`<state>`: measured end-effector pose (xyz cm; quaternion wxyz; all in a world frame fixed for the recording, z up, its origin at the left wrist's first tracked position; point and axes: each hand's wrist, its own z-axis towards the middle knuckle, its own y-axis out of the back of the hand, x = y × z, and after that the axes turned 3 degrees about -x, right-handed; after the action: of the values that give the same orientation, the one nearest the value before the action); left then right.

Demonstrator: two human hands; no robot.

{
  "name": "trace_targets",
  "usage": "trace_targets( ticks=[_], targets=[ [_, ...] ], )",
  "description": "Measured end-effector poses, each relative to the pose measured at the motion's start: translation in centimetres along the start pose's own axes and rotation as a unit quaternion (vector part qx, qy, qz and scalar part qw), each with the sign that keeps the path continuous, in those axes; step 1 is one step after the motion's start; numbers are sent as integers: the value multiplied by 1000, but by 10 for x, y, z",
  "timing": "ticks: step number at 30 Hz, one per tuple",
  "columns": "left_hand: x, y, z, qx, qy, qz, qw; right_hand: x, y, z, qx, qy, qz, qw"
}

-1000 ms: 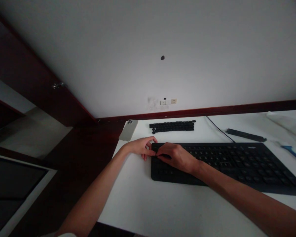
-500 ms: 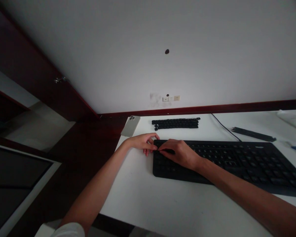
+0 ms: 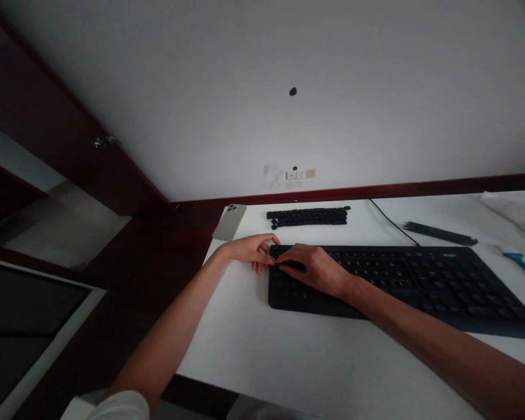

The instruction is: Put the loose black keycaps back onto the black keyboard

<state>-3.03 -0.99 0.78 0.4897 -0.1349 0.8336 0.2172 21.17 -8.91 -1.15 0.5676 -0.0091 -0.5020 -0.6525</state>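
Observation:
A black keyboard (image 3: 437, 286) lies across the white table. At its back left corner, my left hand (image 3: 247, 249) curls around the edge, thumb on top and the other fingers bent beside the corner. My right hand (image 3: 312, 267) is pinched over the upper left keys, its fingertips close to my left thumb. Whatever lies between those right fingertips is too small and dark to make out. Behind the keyboard, several loose black keycaps (image 3: 308, 218) are lined up in rows.
A phone (image 3: 230, 222) lies face down at the table's left edge. Behind the keyboard are a cable (image 3: 394, 223) and a long black strip (image 3: 441, 233). To the right are a blue-handled tool (image 3: 522, 267) and a crumpled white cloth or bag (image 3: 514, 210).
The view has shifted slightly, bringing more of the blue-handled tool into sight. Both hands keep nearly the same pose at the keyboard's back left corner.

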Motion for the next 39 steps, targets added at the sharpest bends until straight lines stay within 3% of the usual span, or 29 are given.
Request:
trace_targets(
  ticks=[16,28,39],
  targets=[
    [-1,0,-1,-3,0,4,1000,1,0,0,23,7,-12,1000],
    [-1,-3,0,-15,0,20,1000,2,-2,1,35,62,-55,996],
    [-2,-2,-2,-10,5,9,1000,4,0,1,40,43,-45,997]
  ],
)
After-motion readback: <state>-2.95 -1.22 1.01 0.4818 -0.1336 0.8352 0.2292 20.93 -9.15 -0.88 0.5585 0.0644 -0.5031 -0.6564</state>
